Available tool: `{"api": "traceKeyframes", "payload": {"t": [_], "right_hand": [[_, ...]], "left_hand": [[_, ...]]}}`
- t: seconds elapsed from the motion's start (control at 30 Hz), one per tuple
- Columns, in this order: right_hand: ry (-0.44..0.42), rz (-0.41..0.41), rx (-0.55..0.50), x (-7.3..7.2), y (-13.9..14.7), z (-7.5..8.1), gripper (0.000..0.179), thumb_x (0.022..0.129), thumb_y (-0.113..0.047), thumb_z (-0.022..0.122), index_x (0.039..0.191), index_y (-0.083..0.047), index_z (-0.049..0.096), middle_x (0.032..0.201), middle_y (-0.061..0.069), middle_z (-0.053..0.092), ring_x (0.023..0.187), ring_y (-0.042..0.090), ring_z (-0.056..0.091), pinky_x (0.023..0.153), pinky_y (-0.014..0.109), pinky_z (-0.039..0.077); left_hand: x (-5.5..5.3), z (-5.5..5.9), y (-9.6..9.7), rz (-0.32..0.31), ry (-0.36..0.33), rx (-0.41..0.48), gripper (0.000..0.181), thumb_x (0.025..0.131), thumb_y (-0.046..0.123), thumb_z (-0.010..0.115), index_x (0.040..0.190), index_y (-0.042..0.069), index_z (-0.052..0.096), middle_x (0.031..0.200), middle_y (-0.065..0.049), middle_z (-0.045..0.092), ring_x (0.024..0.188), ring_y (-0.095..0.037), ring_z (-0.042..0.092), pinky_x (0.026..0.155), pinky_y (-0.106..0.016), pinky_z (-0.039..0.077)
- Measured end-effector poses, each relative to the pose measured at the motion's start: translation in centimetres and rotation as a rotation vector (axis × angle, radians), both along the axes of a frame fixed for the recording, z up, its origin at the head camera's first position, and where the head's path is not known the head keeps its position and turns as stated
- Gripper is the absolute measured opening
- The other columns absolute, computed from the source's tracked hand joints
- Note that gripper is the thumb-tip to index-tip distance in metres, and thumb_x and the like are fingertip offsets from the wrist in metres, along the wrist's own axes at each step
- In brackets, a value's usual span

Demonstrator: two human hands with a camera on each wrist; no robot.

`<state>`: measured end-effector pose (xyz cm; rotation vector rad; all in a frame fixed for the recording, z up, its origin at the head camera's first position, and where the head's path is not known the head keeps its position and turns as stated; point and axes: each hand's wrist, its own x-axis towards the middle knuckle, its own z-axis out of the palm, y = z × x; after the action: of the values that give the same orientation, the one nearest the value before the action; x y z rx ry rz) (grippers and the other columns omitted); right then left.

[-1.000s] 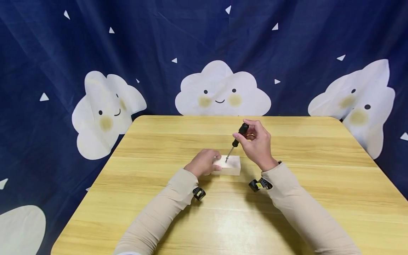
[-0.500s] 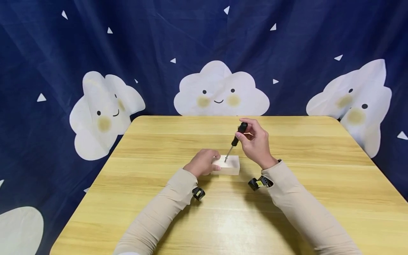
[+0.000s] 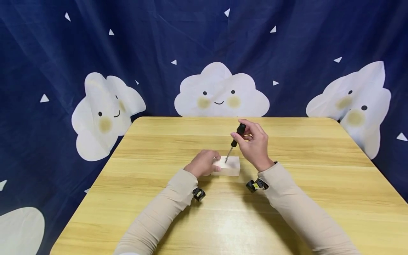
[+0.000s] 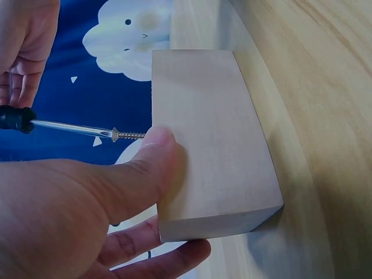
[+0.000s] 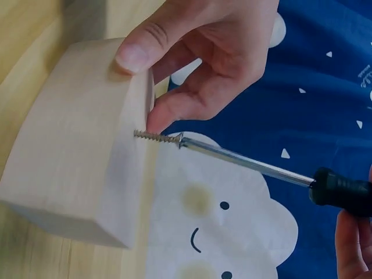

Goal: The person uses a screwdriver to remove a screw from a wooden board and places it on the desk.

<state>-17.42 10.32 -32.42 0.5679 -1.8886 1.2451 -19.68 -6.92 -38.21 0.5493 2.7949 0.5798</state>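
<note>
The right hand hangs above the counter, its grip closed, thumb and fingers pinching the handle of a tilted screwdriver. The tip meets the head of a screw standing at the top face of a pale block. The left hand clasps and partly covers the block's left end, about midway between the counter's side edges. A blue curtain hangs behind the far edge.

Bright light leaves glare and soft shadows on the table.
</note>
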Motion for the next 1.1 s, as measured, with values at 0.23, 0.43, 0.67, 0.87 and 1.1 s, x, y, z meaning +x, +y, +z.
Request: {"api": "traceKeyframes", "payload": {"t": [0.23, 0.43, 0.67, 0.87, 1.1], "right_hand": [[0.014, -0.003, 0.021, 0.0, -0.1, 0.0, 0.042, 0.073, 0.017, 0.076, 0.112, 0.013, 0.063, 0.083, 0.027, 0.055, 0.067, 0.035, 0.061, 0.059, 0.036, 0.058], [0.011, 0.065, 0.03, -1.8, 0.6, -1.7, 0.046, 0.075, 0.02, 0.071, 0.119, 0.01, 0.061, 0.087, 0.025, 0.058, 0.072, 0.033, 0.063, 0.063, 0.035, 0.059], [-0.027, 0.11, 0.028, -2.9, 1.2, -2.8, 0.045, 0.08, 0.012, 0.071, 0.123, 0.003, 0.06, 0.088, 0.019, 0.064, 0.078, 0.027, 0.066, 0.069, 0.02, 0.056], [-0.018, 0.05, -0.005, -2.3, 0.7, -2.3, 0.054, 0.068, 0.009, 0.084, 0.118, 0.005, 0.065, 0.093, 0.023, 0.056, 0.077, 0.031, 0.064, 0.063, 0.021, 0.057], [0.044, 0.012, 0.011, -0.5, -0.2, -0.2, 0.048, 0.068, 0.018, 0.079, 0.113, 0.012, 0.063, 0.085, 0.026, 0.056, 0.07, 0.037, 0.062, 0.058, 0.012, 0.051]], "left_hand": [[-0.1, -0.1, 0.1, -0.002, -0.002, 0.008, 0.042, 0.083, 0.026, 0.076, 0.12, 0.01, 0.065, 0.124, -0.007, 0.063, 0.115, -0.025, 0.056, 0.101, -0.039, 0.044], [-0.1, -0.2, 0.2, -0.006, 0.008, 0.008, 0.041, 0.083, 0.026, 0.077, 0.119, 0.01, 0.065, 0.122, -0.007, 0.064, 0.112, -0.024, 0.057, 0.1, -0.039, 0.044], [-0.1, -0.1, 0.1, -0.008, 0.013, -0.003, 0.042, 0.083, 0.027, 0.077, 0.12, 0.01, 0.065, 0.124, -0.007, 0.063, 0.114, -0.025, 0.056, 0.101, -0.039, 0.044], [-0.1, -0.1, -0.1, -0.01, 0.015, -0.005, 0.042, 0.083, 0.027, 0.077, 0.119, 0.01, 0.065, 0.124, -0.007, 0.063, 0.115, -0.025, 0.056, 0.101, -0.039, 0.044], [-0.1, -0.2, -0.1, -0.014, 0.018, -0.007, 0.041, 0.084, 0.027, 0.076, 0.12, 0.01, 0.065, 0.124, -0.006, 0.063, 0.115, -0.024, 0.056, 0.101, -0.038, 0.044]]}}
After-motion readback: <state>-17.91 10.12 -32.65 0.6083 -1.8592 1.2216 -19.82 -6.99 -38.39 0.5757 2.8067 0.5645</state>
